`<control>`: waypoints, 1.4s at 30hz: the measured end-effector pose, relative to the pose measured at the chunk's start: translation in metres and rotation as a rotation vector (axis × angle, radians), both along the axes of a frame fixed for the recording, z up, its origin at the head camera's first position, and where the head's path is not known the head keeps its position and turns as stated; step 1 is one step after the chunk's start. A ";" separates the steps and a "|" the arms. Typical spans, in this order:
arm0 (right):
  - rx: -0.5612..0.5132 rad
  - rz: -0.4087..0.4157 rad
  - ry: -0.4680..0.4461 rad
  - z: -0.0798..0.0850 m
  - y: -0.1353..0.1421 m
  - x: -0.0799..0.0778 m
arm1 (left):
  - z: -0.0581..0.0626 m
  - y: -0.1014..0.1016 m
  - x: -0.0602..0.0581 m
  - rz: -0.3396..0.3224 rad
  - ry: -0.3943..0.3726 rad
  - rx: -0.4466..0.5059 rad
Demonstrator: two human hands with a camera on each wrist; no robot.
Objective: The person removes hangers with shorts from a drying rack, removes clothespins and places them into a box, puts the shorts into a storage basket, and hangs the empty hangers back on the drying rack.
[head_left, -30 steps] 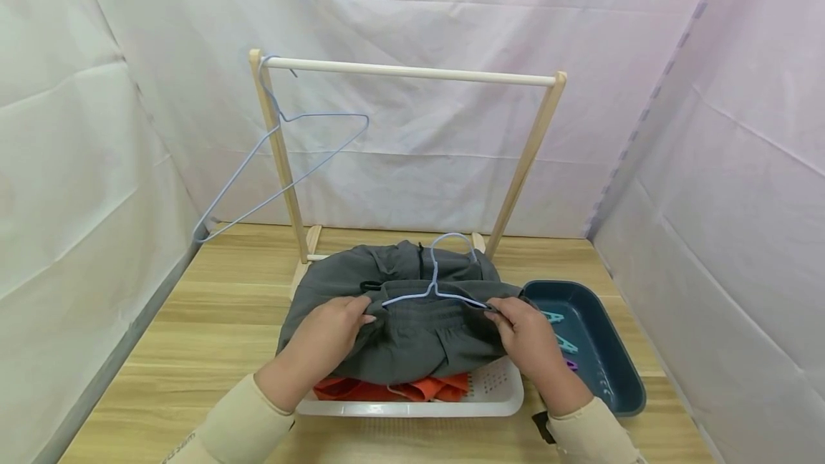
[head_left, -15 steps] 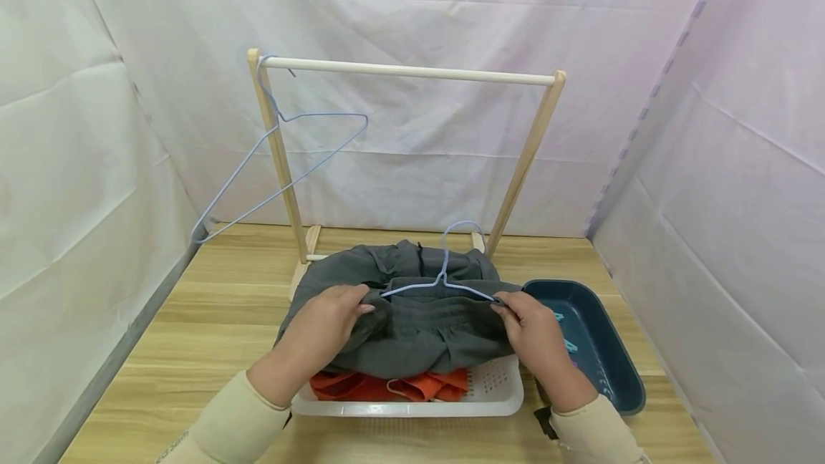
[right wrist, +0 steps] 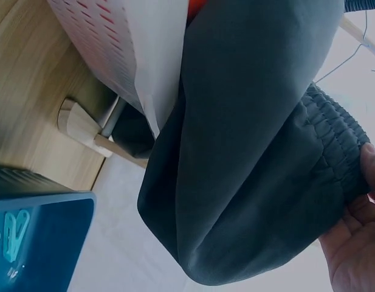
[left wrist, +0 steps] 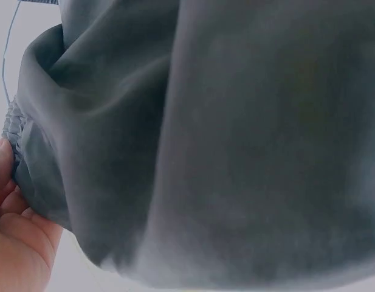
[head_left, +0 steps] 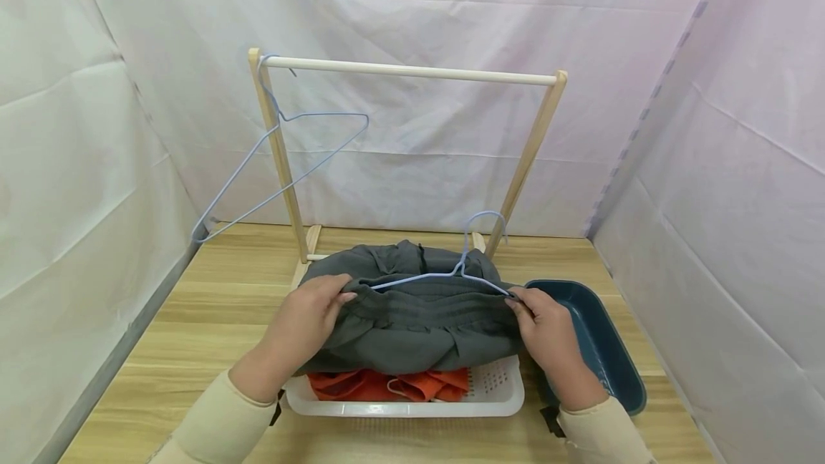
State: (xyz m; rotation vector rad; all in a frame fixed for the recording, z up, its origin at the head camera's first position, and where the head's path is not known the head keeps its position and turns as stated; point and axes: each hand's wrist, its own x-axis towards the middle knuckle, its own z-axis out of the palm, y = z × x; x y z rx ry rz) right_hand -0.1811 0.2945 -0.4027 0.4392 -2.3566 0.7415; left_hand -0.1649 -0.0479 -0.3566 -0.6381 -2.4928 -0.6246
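Dark grey trousers (head_left: 412, 339) with a gathered elastic waistband are held up over the white basket. A light blue wire hanger (head_left: 464, 267) has its shoulders tucked into the waistband, and its hook stands up free, tilted right. At the waistband's left end, my left hand (head_left: 299, 328) pinches the cloth between thumb and fingers. The right hand (head_left: 551, 328) grips the opposite end beside the hanger's tip. In the right wrist view the elastic waistband (right wrist: 336, 140) runs up to the thumb. The hanger's lower bar is hidden inside the trousers.
Orange cloth (head_left: 428, 385) lies in the white basket (head_left: 399, 409). Behind stands a wooden rack (head_left: 412, 71) with a second blue hanger (head_left: 280, 120) at its left end. A dark blue tray (head_left: 612, 349) sits at right, with turquoise clothespins (right wrist: 16, 234) inside. White fabric walls surround the table.
My hands have moved apart, the left one further left, and the waistband is stretched wider. The hanger's hook has shifted right and upward. The second hanger hangs as before.
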 end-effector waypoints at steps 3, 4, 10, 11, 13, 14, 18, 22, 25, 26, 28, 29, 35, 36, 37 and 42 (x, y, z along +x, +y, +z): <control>-0.001 -0.009 0.004 0.000 0.002 -0.001 | 0.000 -0.002 0.000 0.006 0.004 0.015; -0.001 -0.012 0.005 0.000 0.003 -0.001 | 0.001 -0.003 0.000 0.007 0.007 0.019; -0.018 -0.034 0.013 0.002 0.007 -0.002 | 0.000 -0.008 0.001 -0.010 0.098 0.051; -0.022 -0.037 0.011 0.003 0.007 -0.002 | 0.000 -0.009 0.001 -0.010 0.116 0.055; -0.025 -0.042 0.003 0.003 0.008 -0.002 | 0.001 -0.010 0.001 -0.010 0.136 0.065; -0.026 -0.045 -0.002 0.004 0.008 -0.001 | 0.001 -0.011 0.000 -0.009 0.140 0.068; -0.027 -0.056 -0.020 0.004 0.010 -0.001 | 0.000 -0.013 0.000 -0.001 0.140 0.084; -0.037 -0.074 -0.014 0.003 0.013 -0.001 | 0.000 -0.015 0.000 0.016 0.142 0.113; -0.042 -0.091 -0.009 0.003 0.015 -0.001 | 0.001 -0.016 -0.001 0.036 0.119 0.130; -0.043 -0.097 -0.007 0.003 0.016 -0.002 | 0.002 -0.017 -0.001 0.042 0.107 0.134; -0.043 -0.105 -0.006 0.003 0.017 -0.002 | 0.003 -0.017 -0.001 0.051 0.088 0.143; -0.045 -0.109 -0.006 0.003 0.018 -0.001 | 0.003 -0.018 -0.001 0.053 0.081 0.145; -0.062 -0.126 -0.030 0.004 0.023 -0.001 | 0.006 -0.021 -0.001 0.072 0.081 0.177; -0.065 -0.130 -0.035 0.004 0.023 -0.001 | 0.006 -0.022 -0.001 0.077 0.085 0.185; -0.067 -0.134 -0.040 0.003 0.024 -0.001 | 0.007 -0.023 -0.001 0.079 0.089 0.189; -0.076 -0.141 -0.052 0.002 0.026 -0.001 | 0.010 -0.025 0.001 0.083 0.100 0.204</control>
